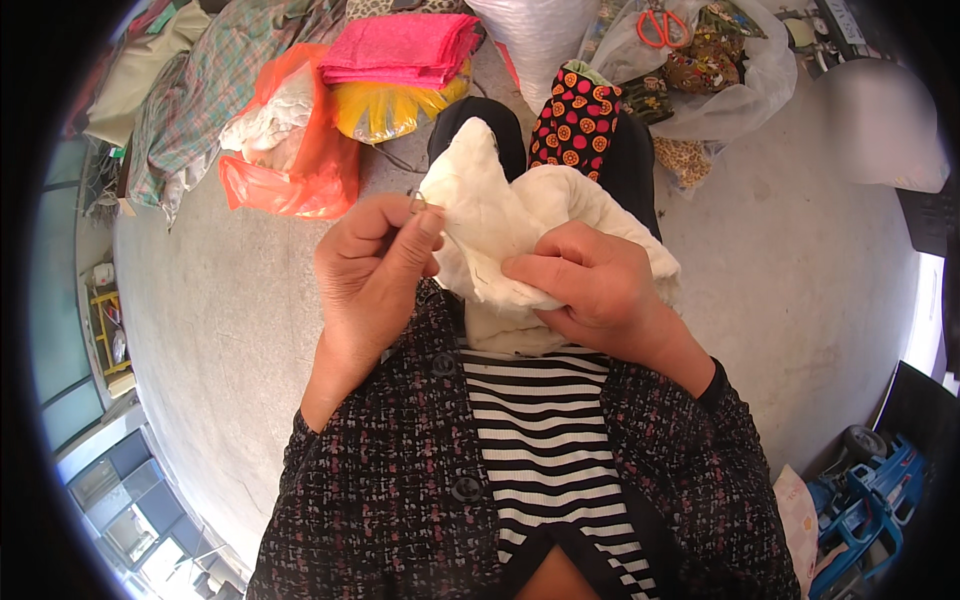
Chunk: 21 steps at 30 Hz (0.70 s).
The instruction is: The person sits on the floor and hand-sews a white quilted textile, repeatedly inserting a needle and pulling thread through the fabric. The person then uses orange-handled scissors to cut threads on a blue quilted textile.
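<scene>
A cream padded cloth (487, 187), soft and folded, lies over my lap between my hands. My right hand (600, 274) grips its near edge, thumb on top and fingers curled around it. On the left, my left hand (379, 262) has thumb and forefinger pinched together beside the cloth. A small looped metal piece (417, 201) shows at those fingertips; its exact kind is too small to tell. Short dark stitch-like marks (484, 282) run along the cloth near my right thumb. A black fabric piece with orange and pink fruit print (574, 120) rests between my knees.
Beyond my knees stand an orange plastic bag (330, 172) of white stuffing, folded pink cloth (397, 49) on a yellow bundle (375, 109), and a white woven sack (532, 45). Red-handled scissors (663, 28) lie on a clear plastic bag (765, 82) of printed fabrics. A blue toy vehicle (870, 502) is lower right.
</scene>
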Motion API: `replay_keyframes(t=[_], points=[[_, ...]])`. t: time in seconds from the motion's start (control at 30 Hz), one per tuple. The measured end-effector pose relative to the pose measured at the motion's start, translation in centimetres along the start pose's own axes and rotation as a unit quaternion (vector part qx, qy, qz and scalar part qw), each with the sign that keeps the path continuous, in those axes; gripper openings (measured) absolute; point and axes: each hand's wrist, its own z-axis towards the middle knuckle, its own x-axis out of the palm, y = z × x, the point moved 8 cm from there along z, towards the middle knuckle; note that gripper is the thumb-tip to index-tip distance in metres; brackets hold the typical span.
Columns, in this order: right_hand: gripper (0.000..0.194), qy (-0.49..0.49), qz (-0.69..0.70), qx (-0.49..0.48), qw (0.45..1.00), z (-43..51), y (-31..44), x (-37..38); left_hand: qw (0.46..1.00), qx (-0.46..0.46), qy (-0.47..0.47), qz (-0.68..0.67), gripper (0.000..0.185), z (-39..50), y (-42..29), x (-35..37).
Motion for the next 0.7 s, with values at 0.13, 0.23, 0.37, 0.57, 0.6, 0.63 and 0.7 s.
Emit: replay_keyframes(t=[0.13,0.23,0.37,0.57,0.6,0.63,0.7], points=[[0.035,0.018,-0.025,-0.012,0.999,0.0,0.2,0.3,0.994,0.084,-0.058,-0.038,0.007,0.3,-1.6,-2.8],[0.035,0.015,-0.048,-0.028,0.998,0.1,0.5,0.4,0.988,0.145,-0.034,-0.043,0.006,-0.4,-2.9,-3.7],[0.035,0.014,-0.050,-0.033,0.998,0.1,0.6,0.6,0.947,0.206,0.210,0.128,0.021,-1.5,-3.4,0.0],[0.023,-0.004,-0.045,-0.035,0.998,0.0,0.3,0.6,0.922,0.181,0.286,0.189,0.027,-1.8,-2.3,1.9],[0.023,-0.002,-0.044,-0.033,0.999,0.0,0.2,0.7,0.927,0.179,0.277,0.177,0.024,-1.7,-2.4,1.6],[0.023,0.000,-0.042,-0.031,0.999,-0.1,0.1,0.7,0.934,0.165,0.268,0.172,0.021,-1.6,-2.2,1.3],[0.023,-0.007,-0.042,-0.035,0.998,-0.1,0.0,0.5,0.958,0.154,0.240,0.043,0.017,-1.5,-3.0,-0.3]])
